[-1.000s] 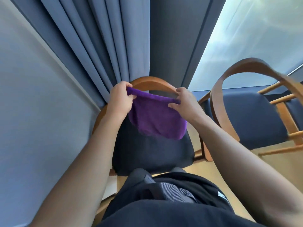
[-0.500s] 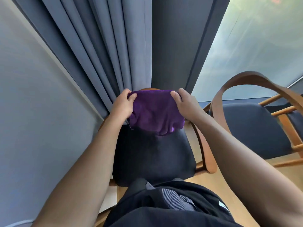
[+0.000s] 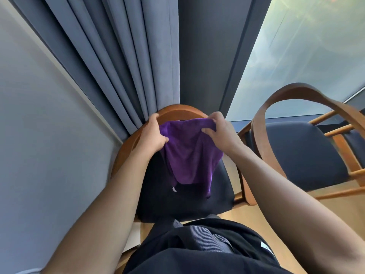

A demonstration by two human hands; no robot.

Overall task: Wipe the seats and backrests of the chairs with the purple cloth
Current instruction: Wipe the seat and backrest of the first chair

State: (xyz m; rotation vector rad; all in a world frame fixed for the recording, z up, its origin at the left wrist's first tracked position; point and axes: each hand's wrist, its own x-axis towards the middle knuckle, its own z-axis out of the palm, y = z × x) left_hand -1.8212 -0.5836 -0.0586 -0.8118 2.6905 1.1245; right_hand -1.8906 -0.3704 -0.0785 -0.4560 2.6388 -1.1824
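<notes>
Purple cloth (image 3: 189, 153) now hangs longer, opened out at frame centre.
Left hand (image 3: 152, 135) and right hand (image 3: 219, 131) pinch its top corners, grip tight, above the near seat (image 3: 177, 200); wiping seems unstarted, so next press it flat to the backrest (image 3: 177, 111).

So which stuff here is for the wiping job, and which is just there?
For the job: purple cloth, gripped by the left hand and right hand; front chair; second chair beside it.
Just there: curtain; window; wall; floor.
</notes>
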